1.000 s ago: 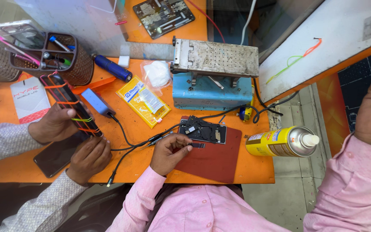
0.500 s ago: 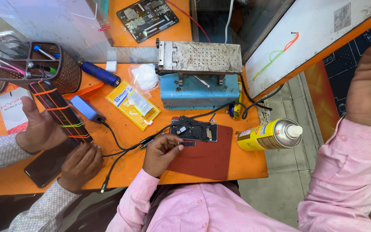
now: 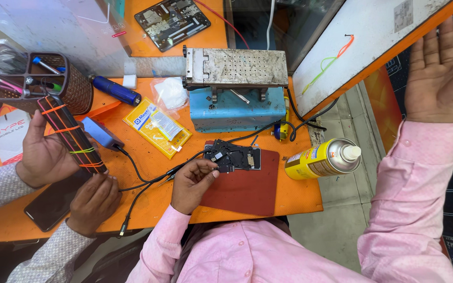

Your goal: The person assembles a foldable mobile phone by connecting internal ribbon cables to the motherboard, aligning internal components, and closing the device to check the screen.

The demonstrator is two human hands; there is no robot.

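The left hand (image 3: 195,181) rests its fingers on the opened phone (image 3: 235,155) on the red mat (image 3: 247,188), grasping nothing, while the right hand (image 3: 441,73) is raised, palm open and released.

My left hand (image 3: 194,183) rests on the circuit board (image 3: 235,156), which lies on the mat (image 3: 247,188). The spray can (image 3: 322,159) lies right of it, the metal-topped machine (image 3: 235,84) behind.

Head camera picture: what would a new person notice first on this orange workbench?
Probably the person's left hand, which rests on an opened phone lying on a dark red mat at the bench's front edge. Their right hand is raised, palm open, off to the right. A yellow spray can lies on its side beside the mat.
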